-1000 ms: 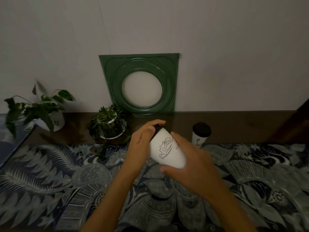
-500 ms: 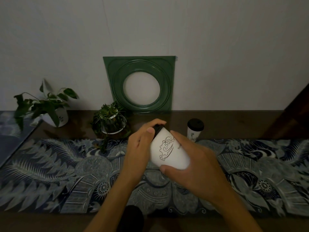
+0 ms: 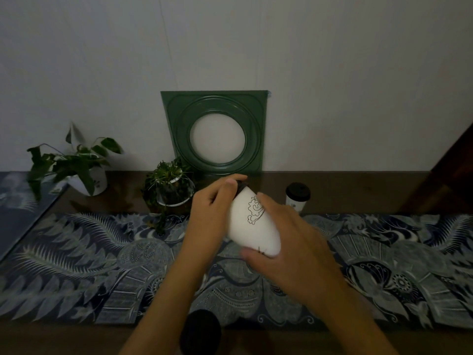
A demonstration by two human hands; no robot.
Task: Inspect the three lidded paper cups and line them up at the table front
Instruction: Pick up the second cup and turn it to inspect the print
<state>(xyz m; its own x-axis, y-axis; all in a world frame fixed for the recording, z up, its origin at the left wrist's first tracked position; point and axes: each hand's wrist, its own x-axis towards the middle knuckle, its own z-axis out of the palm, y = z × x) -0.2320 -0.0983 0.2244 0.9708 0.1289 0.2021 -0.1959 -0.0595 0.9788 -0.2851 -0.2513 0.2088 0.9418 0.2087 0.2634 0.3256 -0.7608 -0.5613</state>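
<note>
A white paper cup [image 3: 252, 228] with a black lid and a line-drawn cloud motif is tilted away from me above the table's middle. My left hand [image 3: 211, 213] grips its lid end and my right hand [image 3: 289, 242] wraps its body and base. A second lidded cup [image 3: 297, 198] stands upright behind, on bare wood near the wall. The black lid of a third cup [image 3: 201, 331] shows at the table front, partly behind my left forearm.
A patterned blue-grey runner [image 3: 76, 265] covers most of the dark wooden table [image 3: 358, 190]. A green square frame [image 3: 216, 133] leans on the wall. A glass-bowl plant [image 3: 170, 188] and a white potted plant [image 3: 76, 170] stand at the back left.
The view has tipped down, so the front table edge and the third cup's lid have come into sight. The held cup has turned a little; the cloud motif now sits nearer my right fingers.
</note>
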